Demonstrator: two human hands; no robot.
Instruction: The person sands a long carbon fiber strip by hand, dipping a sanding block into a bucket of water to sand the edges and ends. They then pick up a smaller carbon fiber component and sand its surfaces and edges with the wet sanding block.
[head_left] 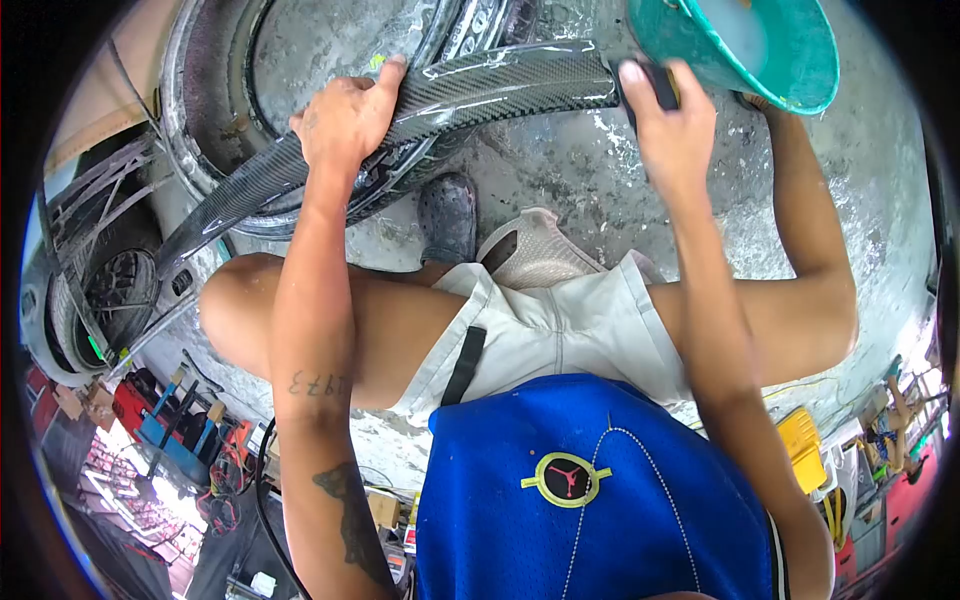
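A long, curved carbon-fibre panel (510, 85) with a glossy, wet-looking woven surface slants across the upper part of the head view. My left hand (348, 118) is closed around its middle, thumb on top. At the panel's right end, my right hand (668, 120) grips a black block (650, 92) with a bit of yellow, which looks like a sanding block. The block lies against or very close to that end; its underside is hidden. Just beyond my right hand stands a green bucket (815, 70) with cloudy liquid inside.
Under the panel lie large ring-shaped tyres or rims (185, 110) on the stained concrete floor (570, 180). A dark clog (447, 215) is on a foot near a pale woven seat (540, 250). Tools and clutter (190, 420) fill the lower left; a yellow container (800, 450) is lower right.
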